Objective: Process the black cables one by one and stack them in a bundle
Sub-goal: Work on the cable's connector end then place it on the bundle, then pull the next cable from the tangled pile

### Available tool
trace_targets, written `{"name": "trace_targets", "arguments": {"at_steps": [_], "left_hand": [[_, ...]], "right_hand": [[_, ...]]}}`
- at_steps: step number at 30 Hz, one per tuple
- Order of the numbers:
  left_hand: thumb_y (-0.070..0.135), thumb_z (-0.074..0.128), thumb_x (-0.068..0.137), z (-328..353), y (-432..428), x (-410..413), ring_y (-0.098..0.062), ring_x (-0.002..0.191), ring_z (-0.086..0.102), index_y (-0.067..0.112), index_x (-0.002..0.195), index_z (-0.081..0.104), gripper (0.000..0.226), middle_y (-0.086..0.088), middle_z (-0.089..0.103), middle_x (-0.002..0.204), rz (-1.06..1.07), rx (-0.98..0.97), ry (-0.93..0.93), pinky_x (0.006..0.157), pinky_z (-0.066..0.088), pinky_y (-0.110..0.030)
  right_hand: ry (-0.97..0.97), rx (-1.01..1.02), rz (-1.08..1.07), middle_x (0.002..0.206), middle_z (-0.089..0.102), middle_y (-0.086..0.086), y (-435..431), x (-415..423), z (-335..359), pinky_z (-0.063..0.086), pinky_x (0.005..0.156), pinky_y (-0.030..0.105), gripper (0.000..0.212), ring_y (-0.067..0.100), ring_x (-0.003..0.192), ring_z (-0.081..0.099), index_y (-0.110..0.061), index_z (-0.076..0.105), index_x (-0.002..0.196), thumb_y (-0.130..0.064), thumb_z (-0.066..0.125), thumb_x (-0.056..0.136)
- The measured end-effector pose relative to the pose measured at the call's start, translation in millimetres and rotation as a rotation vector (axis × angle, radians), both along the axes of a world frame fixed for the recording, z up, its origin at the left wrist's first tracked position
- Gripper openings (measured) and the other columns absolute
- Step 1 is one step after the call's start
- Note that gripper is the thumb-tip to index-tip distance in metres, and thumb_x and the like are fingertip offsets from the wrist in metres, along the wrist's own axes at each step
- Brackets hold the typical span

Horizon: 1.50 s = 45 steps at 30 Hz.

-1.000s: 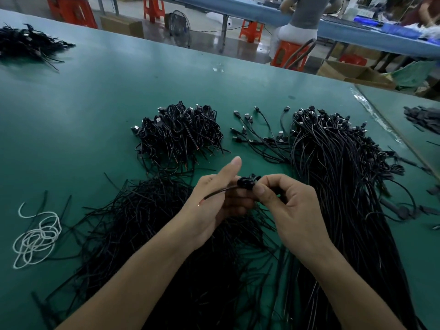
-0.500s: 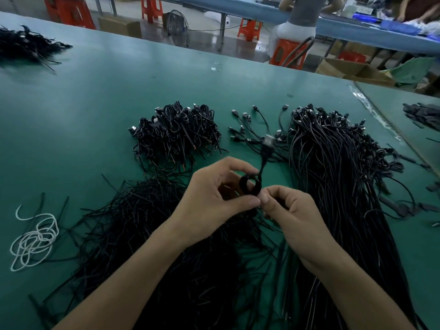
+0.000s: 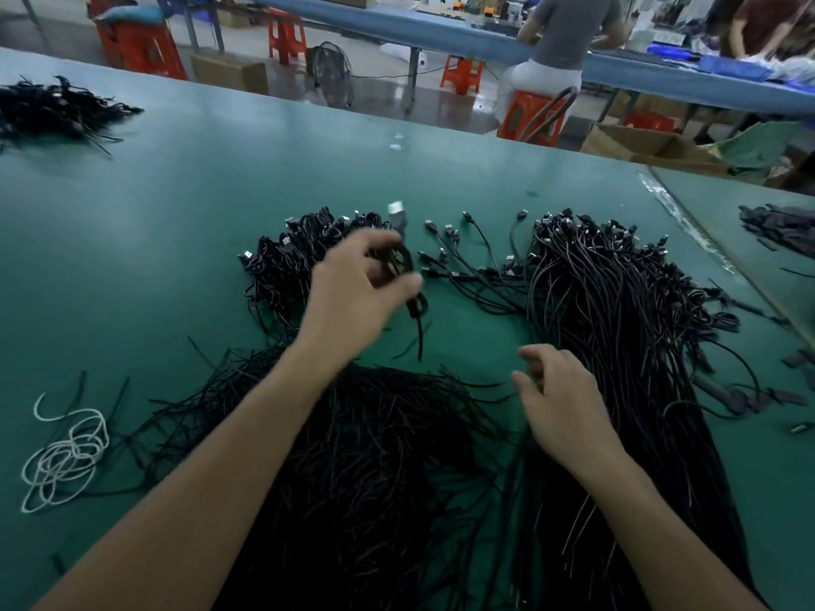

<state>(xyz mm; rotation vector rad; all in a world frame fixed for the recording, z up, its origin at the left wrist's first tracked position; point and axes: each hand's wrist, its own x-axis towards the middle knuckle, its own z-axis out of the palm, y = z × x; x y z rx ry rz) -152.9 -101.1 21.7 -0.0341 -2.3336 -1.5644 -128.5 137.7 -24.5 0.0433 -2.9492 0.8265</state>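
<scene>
My left hand (image 3: 357, 288) grips a coiled black cable (image 3: 412, 284) in the air, its silver plug sticking up above my fingers and a loose tail hanging down. It hovers just right of the bundle of coiled cables (image 3: 300, 253). My right hand (image 3: 555, 399) holds nothing, its fingers loosely curled over the left edge of the big pile of straight black cables (image 3: 617, 324). A heap of thin black ties (image 3: 353, 456) lies under my forearms.
A white tangled cord (image 3: 66, 456) lies at the left on the green table (image 3: 176, 191). Another black bundle (image 3: 53, 108) sits far left. Loose cables with plugs (image 3: 476, 258) fan out mid-table. People sit at a blue bench behind.
My right hand let go of the coiled cable and dropped back to the straight pile. My left hand carried the coil up and left toward the bundle.
</scene>
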Motion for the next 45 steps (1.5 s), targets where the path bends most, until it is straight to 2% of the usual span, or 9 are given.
{"name": "trace_targets", "arguments": {"at_steps": [10, 15, 18, 22, 26, 33, 38, 40, 45], "left_hand": [[0.016, 0.07, 0.093, 9.7, -25.9, -70.7, -0.033, 0.107, 0.064, -0.004, 0.137, 0.05, 0.052, -0.023, 0.048, 0.141, 0.29, -0.236, -0.154, 0.097, 0.053, -0.046], [0.004, 0.065, 0.092, 4.1, -2.9, -38.4, -0.004, 0.089, 0.059, 0.01, 0.118, 0.067, 0.027, 0.0, 0.055, 0.112, 0.169, -0.257, 0.071, 0.081, 0.039, 0.003], [-0.002, 0.066, 0.086, -7.4, 11.9, -11.1, -0.004, 0.099, 0.06, 0.025, 0.124, 0.064, 0.047, 0.008, 0.063, 0.11, -0.215, -0.313, 0.042, 0.084, 0.052, -0.012], [0.011, 0.067, 0.082, -26.6, 30.6, 13.7, -0.009, 0.136, 0.036, 0.036, 0.143, 0.048, 0.068, 0.006, 0.047, 0.144, -0.548, -0.439, 0.089, 0.115, 0.026, -0.023], [0.04, 0.053, 0.095, -36.6, 23.2, 22.2, -0.01, 0.118, 0.042, 0.028, 0.123, 0.06, 0.031, 0.006, 0.053, 0.124, -0.328, -0.498, 0.217, 0.1, 0.035, -0.02], [0.036, 0.05, 0.098, -41.0, -8.2, 14.8, -0.013, 0.077, 0.047, 0.013, 0.076, 0.057, 0.032, 0.002, 0.05, 0.088, 0.123, -0.347, 0.188, 0.074, 0.039, -0.022], [0.04, 0.047, 0.101, -32.4, -16.6, 22.7, -0.013, 0.042, 0.035, 0.026, 0.066, 0.035, 0.039, 0.011, 0.036, 0.051, 0.085, -0.319, 0.206, 0.042, 0.027, -0.019], [0.042, 0.039, 0.103, -28.3, -13.4, 28.5, -0.011, 0.04, 0.037, 0.027, 0.069, 0.036, 0.037, 0.011, 0.038, 0.051, 0.036, -0.504, 0.211, 0.043, 0.027, -0.022], [0.047, 0.026, 0.097, -23.9, 1.2, 36.3, -0.013, 0.057, 0.047, 0.025, 0.074, 0.037, 0.033, 0.009, 0.046, 0.062, -0.166, -0.728, 0.147, 0.051, 0.034, -0.034]], "right_hand": [[-0.141, 0.523, -0.131, 0.108, 0.059, 0.012, -11.0, -19.1, -7.8, 0.044, 0.074, 0.032, 0.008, 0.028, 0.101, 0.055, -0.007, 0.051, 0.103, -0.011, 0.054, 0.096], [-0.303, 0.167, -0.147, 0.1, 0.058, 0.016, -6.3, -33.3, 6.9, 0.041, 0.059, 0.028, 0.011, 0.025, 0.075, 0.054, 0.0, 0.053, 0.101, -0.004, 0.044, 0.097], [-0.274, -0.077, 0.002, 0.099, 0.063, 0.005, -14.8, -27.4, 29.5, 0.039, 0.047, 0.017, 0.026, 0.013, 0.065, 0.053, -0.014, 0.066, 0.102, -0.007, 0.041, 0.1], [-0.181, -0.162, 0.371, 0.083, 0.057, -0.014, -40.9, 2.6, 56.5, 0.039, 0.061, 0.012, 0.029, -0.003, 0.066, 0.054, -0.027, 0.06, 0.078, -0.006, 0.051, 0.096], [-0.12, -0.389, 0.314, 0.077, 0.056, -0.013, -34.7, 17.7, 63.7, 0.038, 0.058, 0.017, 0.026, -0.002, 0.058, 0.051, -0.024, 0.065, 0.079, -0.015, 0.05, 0.099], [0.143, -0.343, 0.076, 0.049, 0.042, -0.013, 12.4, 13.3, 45.0, 0.031, 0.045, 0.014, 0.038, 0.004, 0.044, 0.036, -0.012, 0.056, 0.068, -0.035, 0.054, 0.098], [-0.132, 0.184, 0.062, 0.104, 0.066, -0.003, 33.5, 3.5, 31.2, 0.051, 0.082, 0.028, 0.028, 0.013, 0.093, 0.061, -0.02, 0.066, 0.109, -0.042, 0.052, 0.099], [-0.088, 0.235, 0.169, 0.14, 0.049, -0.009, 23.3, 5.7, 29.7, 0.036, 0.11, 0.03, 0.054, 0.012, 0.13, 0.043, -0.027, 0.042, 0.145, -0.05, 0.051, 0.097], [0.151, 0.078, 0.464, 0.147, 0.025, -0.034, -20.2, 9.6, 35.5, 0.006, 0.113, 0.01, 0.06, -0.01, 0.143, 0.012, -0.047, 0.019, 0.15, -0.067, 0.036, 0.096]]}}
